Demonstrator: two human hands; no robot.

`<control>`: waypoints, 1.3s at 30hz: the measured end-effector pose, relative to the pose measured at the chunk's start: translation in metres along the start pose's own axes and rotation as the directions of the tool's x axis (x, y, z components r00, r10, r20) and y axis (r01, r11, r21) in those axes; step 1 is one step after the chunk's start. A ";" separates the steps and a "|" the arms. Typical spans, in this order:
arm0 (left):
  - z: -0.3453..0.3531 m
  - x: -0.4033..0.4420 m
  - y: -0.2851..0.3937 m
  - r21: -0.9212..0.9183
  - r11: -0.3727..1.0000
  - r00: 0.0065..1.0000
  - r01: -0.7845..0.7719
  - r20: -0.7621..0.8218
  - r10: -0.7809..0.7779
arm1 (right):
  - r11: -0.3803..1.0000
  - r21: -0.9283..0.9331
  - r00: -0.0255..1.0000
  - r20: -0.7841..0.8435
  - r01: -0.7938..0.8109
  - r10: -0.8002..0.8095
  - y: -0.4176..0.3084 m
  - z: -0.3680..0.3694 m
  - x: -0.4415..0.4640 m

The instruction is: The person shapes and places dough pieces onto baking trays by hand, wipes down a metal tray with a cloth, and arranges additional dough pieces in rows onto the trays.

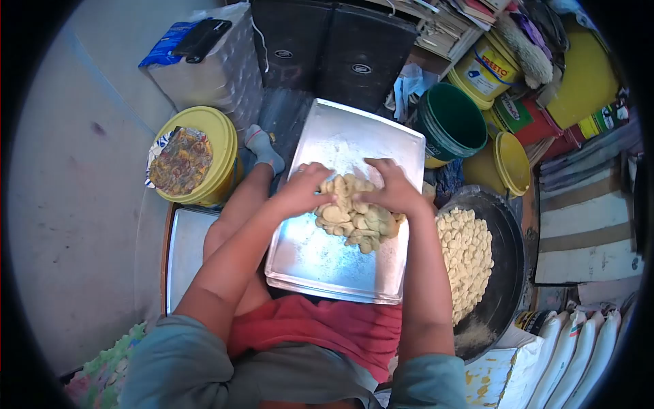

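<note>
A heap of pale yellow dough pieces (pixel 354 219) lies near the middle of a metal baking tray (pixel 327 269). My left hand (pixel 304 191) curls against the heap's upper left side, with its thumb on the dough. On the upper right side is my right hand (pixel 396 191), its thumb touching the pieces and its fingers stretched apart from the thumb over the tray. The fingertips' contact with the dough is partly hidden. The tray rests over my lap. Beside my right forearm, a black basin (pixel 507 273) holds many more small dough pieces (pixel 466 259).
A yellow lidded bucket (pixel 225 146) with a patterned packet (pixel 180 160) on top stands left. Behind it, a phone (pixel 202 41) lies on a plastic-wrapped stack (pixel 225 75). A green bucket (pixel 453 123) and other tubs crowd the right. Black speaker-like boxes (pixel 327 58) stand beyond the tray.
</note>
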State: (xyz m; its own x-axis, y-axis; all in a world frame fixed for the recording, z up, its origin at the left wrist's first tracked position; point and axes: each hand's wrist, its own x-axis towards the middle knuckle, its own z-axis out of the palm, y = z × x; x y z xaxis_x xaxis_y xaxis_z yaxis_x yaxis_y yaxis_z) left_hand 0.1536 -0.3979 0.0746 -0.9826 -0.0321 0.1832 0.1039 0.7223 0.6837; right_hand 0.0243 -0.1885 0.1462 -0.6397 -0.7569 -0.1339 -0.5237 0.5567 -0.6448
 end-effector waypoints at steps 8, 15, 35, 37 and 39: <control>-0.043 0.064 -0.046 -0.439 0.878 0.978 0.192 0.157 -0.135 | 0.992 0.092 0.980 0.171 0.089 -0.104 0.008 0.002 0.080; -0.018 0.147 -0.091 -0.214 0.975 0.977 0.057 -0.190 -0.099 | 0.973 -0.230 0.990 -0.138 -0.008 -0.025 0.049 0.002 0.152; 0.005 0.162 -0.066 0.099 0.994 0.960 0.035 -0.279 -0.006 | 0.953 0.302 0.942 -0.318 -0.005 0.105 0.085 0.001 0.175; 0.010 0.173 -0.071 0.078 0.997 0.922 -0.012 -0.386 0.042 | 0.994 0.101 0.908 -0.419 0.052 -0.005 0.088 0.000 0.175; 0.010 0.175 -0.071 0.046 0.999 0.913 0.007 -0.408 0.013 | 0.998 0.048 0.893 -0.450 0.051 -0.024 0.088 -0.002 0.173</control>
State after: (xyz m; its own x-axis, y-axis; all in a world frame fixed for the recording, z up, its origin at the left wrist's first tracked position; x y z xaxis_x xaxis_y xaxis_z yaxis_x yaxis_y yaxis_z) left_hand -0.0270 -0.4474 0.0510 -0.8325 -0.3022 0.4643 0.0901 0.7531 0.6517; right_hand -0.1335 -0.2697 0.0680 -0.8117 -0.5352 0.2341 -0.5279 0.5007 -0.6860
